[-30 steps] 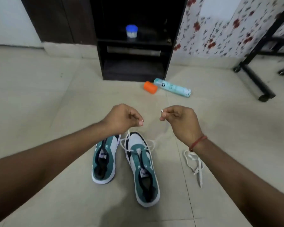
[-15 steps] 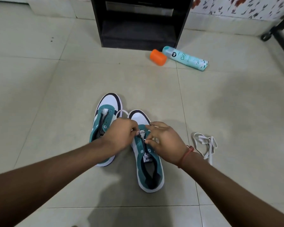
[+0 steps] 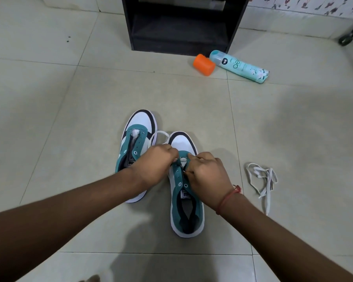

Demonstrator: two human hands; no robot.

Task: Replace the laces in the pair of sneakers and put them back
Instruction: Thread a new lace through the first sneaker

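Lacing step in hand, judging by both hands bent over the right sneaker (image 3: 186,198), taken as landmark, on the tiled floor (image 3: 69,119). Left hand (image 3: 154,165) at its toe-side eyelets, fingers curled, apparently pinching the white lace (image 3: 160,135) whose loop shows just beyond the toe; exact grip hidden behind the knuckles. Right hand (image 3: 206,176) on the far eyelet row, fingers curled tight, seemingly pinching a lace end against an eyelet, though the tip itself too small to tell. Left sneaker (image 3: 136,139) just beside the landmark, touching or nearly so, tongue open, eyelets bare, no lace threaded. Second lace (image 3: 262,180) lying loose in a tangle well apart from the landmark on its other side, untouched. Orange cap (image 3: 204,65) and teal spray can (image 3: 239,67) far beyond the toes, touching each other, near the foot of a black shelf unit (image 3: 179,23). Early in the task by the look of it: only the lowest eyelets engaged. Next move likely calls for feeding the tip through the next eyelet, pulling slack even, crossing over.
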